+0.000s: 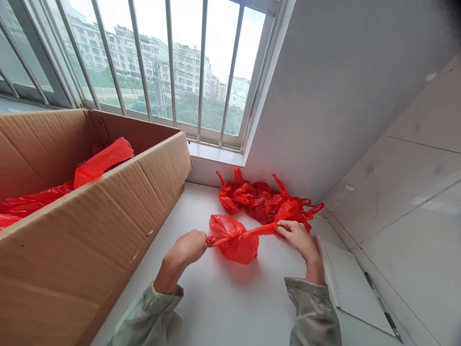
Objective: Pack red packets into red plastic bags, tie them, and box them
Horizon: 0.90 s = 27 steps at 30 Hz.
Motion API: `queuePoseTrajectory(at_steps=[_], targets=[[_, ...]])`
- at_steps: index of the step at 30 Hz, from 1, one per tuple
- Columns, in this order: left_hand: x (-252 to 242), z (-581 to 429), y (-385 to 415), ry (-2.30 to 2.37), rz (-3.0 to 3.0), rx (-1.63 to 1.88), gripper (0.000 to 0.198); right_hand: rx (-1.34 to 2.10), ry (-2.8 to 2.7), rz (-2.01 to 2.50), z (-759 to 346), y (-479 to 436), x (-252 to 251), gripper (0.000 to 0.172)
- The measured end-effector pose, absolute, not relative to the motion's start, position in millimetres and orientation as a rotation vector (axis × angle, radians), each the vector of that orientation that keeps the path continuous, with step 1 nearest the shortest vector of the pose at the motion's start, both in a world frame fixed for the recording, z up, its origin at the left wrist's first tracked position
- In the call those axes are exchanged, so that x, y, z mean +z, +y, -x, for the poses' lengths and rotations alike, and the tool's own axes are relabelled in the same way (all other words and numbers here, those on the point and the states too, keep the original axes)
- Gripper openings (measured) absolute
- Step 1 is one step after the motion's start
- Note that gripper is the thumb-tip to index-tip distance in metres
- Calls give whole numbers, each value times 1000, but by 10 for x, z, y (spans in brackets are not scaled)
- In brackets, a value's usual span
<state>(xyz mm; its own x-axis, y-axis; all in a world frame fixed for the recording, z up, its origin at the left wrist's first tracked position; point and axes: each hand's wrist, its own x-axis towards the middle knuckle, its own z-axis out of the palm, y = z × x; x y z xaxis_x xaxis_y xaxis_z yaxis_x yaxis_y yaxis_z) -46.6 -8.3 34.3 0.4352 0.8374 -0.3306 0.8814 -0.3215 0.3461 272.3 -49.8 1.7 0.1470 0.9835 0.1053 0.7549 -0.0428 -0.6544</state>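
Observation:
A red plastic bag (pixel 239 250) is in the middle of the white table, its two handles drawn out sideways and crossed in a knot at its top. My left hand (pixel 190 246) is closed around one handle. Between thumb and fingers, my right hand (pixel 293 235) pinches the other handle, which is stretched taut. What the bag holds inside cannot be made out. Just beyond it, several knotted red plastic bags (pixel 264 199) lie bunched against the wall.
On the left stands a large open cardboard box (pixel 144 192) with loose red plastic bags (pixel 104 161) inside. At right lie a notepad (pixel 355 278) and a pen (pixel 383 307) near the tiled wall. A barred window (pixel 169 72) rises behind the table (pixel 216 307).

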Motion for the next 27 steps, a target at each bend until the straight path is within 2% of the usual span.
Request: queuePoseTrajectory(at_steps=[3, 6, 9, 13, 16, 18, 21, 23, 25, 27], targets=[[373, 522, -81, 1400, -2254, 31, 35, 399, -1636, 1846, -2682, -566, 53, 28], [479, 609, -206, 1441, -2267, 197, 39, 148, -1643, 1799, -2555, -658, 141, 41], [572, 622, -380, 1497, -2274, 250, 44, 82, -1763, 1713, -2359, -637, 81, 44], [562, 564, -492, 1504, -2269, 267, 38, 50, -1988, 1635, -2184, -351, -430, 53], [474, 557, -440, 1515, -2306, 263, 26, 43, -2131, 1492, -2181, -86, -830, 40], [413, 570, -369, 1524, -2346, 305, 25, 138, -2288, 1305, -2202, -10, -913, 39], [320, 572, -230, 1466, -2421, 331, 23, 184, -2322, 1197, -2148, -120, -738, 41], [245, 536, -126, 1263, -2491, 311, 20, 198, -2217, 1238, -2014, -267, -530, 42], [160, 465, -27, 981, -2531, 319, 28, 241, -2103, 1299, -1841, -383, -358, 43], [86, 381, 47, 893, -2529, 366, 15, 256, -2005, 1329, -1700, -443, -270, 43]])
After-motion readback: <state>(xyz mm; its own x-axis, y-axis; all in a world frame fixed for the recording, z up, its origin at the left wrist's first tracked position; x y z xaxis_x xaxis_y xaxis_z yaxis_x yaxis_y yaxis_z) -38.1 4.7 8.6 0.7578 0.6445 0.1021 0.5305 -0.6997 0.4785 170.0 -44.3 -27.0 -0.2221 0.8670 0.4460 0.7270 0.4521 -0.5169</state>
